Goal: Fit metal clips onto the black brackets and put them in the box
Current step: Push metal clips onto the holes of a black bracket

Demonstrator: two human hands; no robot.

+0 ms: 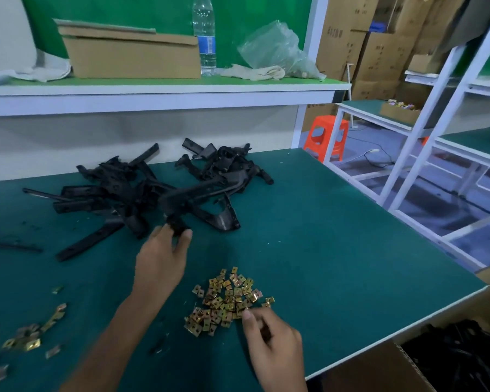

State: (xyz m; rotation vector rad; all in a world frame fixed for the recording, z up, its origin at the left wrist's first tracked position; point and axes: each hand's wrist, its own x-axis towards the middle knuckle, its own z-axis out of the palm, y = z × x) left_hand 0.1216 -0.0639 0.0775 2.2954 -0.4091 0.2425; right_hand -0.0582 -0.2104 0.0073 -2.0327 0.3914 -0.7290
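Note:
A heap of black brackets [142,190] lies on the green table [337,236]. My left hand [161,258] grips the near end of one long black bracket [198,193] that reaches back into the heap. A pile of gold metal clips [227,299] lies near the front. My right hand [272,340] is at the pile's right edge, its thumb and fingers curled over the clips; whether it holds one is hidden. The cardboard box [379,369] with black brackets inside stands below the table's right front corner.
Loose clips [26,339] lie scattered at the front left. A shelf above the table carries a cardboard box [130,52], a water bottle [205,35], a cloth and a plastic bag [275,49]. An orange stool [327,137] and white racks stand to the right.

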